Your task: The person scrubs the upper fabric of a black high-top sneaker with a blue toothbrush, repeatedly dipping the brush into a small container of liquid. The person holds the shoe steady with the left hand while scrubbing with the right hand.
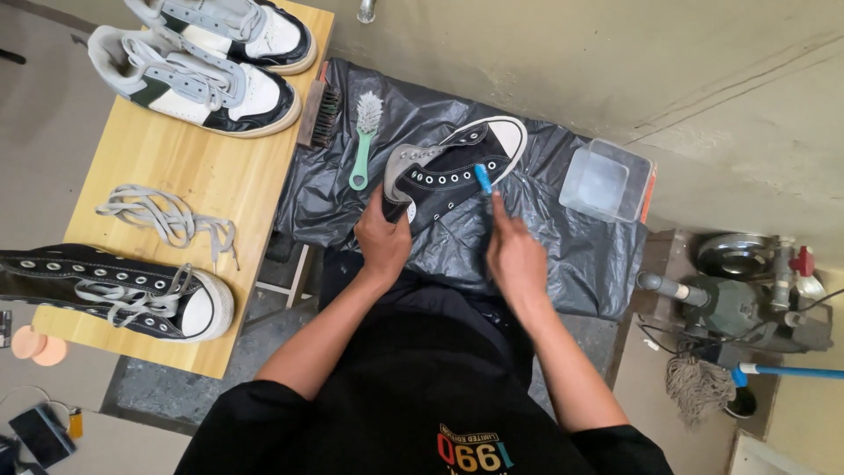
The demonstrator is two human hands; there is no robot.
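Both hands (448, 246) on black sneaker (457, 167)

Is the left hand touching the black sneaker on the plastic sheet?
Touching. The head view shows the left hand gripping the heel end of the black sneaker, fingers wrapped around it.

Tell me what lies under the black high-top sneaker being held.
Under the black high-top canvas sneaker lies a crumpled black plastic sheet. The left hand grips its heel. Whatever surface is beneath the sheet is covered.
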